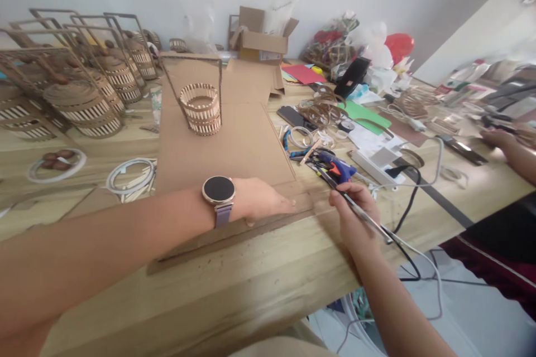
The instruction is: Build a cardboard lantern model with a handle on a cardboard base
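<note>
Your left forearm reaches in from eight o'clock, left hand stretched toward three. Your right forearm slants from five o'clock, right hand curled, pinching.

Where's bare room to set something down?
Cardboard between small basket and left hand; table between cardboard and its near edge. Crowded: right of cardboard, around the glue gun; back left, among the framed baskets.
</note>
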### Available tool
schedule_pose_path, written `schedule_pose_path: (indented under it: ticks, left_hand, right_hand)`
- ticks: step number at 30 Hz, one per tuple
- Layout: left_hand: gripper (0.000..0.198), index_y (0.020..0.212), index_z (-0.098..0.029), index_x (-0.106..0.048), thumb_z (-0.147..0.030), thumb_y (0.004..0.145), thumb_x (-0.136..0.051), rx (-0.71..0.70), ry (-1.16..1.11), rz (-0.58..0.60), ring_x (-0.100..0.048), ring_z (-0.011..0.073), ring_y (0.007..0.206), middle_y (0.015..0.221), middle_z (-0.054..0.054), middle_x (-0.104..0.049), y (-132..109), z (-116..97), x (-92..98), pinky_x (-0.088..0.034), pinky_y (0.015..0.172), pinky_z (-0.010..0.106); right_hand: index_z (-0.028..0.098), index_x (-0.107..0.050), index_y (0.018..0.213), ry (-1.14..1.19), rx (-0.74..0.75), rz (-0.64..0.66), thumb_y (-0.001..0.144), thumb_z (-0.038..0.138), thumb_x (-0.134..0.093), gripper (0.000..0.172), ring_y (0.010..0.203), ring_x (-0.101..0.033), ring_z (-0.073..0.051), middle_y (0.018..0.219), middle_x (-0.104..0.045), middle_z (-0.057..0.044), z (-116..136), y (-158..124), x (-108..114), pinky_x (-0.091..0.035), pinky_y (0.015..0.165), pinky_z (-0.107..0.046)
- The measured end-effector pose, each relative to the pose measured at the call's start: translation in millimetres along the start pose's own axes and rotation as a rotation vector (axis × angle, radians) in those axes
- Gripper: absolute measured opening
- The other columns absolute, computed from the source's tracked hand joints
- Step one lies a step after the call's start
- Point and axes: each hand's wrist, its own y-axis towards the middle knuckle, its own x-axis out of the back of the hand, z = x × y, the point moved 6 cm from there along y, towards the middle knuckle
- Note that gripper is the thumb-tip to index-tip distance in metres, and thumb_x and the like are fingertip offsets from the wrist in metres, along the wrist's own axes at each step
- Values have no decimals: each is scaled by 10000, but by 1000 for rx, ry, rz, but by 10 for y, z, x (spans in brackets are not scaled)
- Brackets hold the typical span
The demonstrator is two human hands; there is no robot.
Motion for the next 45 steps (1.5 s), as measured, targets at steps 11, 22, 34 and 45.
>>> schedule_pose_path:
  ticks: [11,22,34,45]
  left_hand:
    - [1240,1420,-425,-483,-46,332,-942,56,34,197,-632,357,1157,1619,26,-313,271,96,-72,-557,795,384]
    - [1271,1456,-466,-403,-128,367,-965,78,124,232,-636,408,1141,1663,75,-157,288,134,-122,-557,812,441]
    - [1164,1505,-406,-353,-55,528,-878,109,156,244,-653,396,1125,1656,128,-132,223,16,-28,-566,823,428]
    - [1368,1516,-511,-216,-240,408,-972,113,202,297,-676,383,1083,1678,69,-20,338,144,-202,-596,779,432]
  right_hand:
    - [239,-602,893,323,-116,291,937,370,-555,146,522,-564,-159,576,-587,21,397,-443,-178,-457,523,-288]
    - [231,-567,748,45,42,432,866,295,-624,146,661,-620,-178,693,-645,-7,564,-601,-566,-507,614,-285]
    - [235,-550,757,30,67,488,882,229,-584,130,663,-643,-171,714,-669,-7,614,-654,-665,-505,600,-277]
    - [231,-579,764,-102,61,428,871,271,-581,114,670,-644,-187,695,-658,-21,520,-522,-503,-513,616,-283]
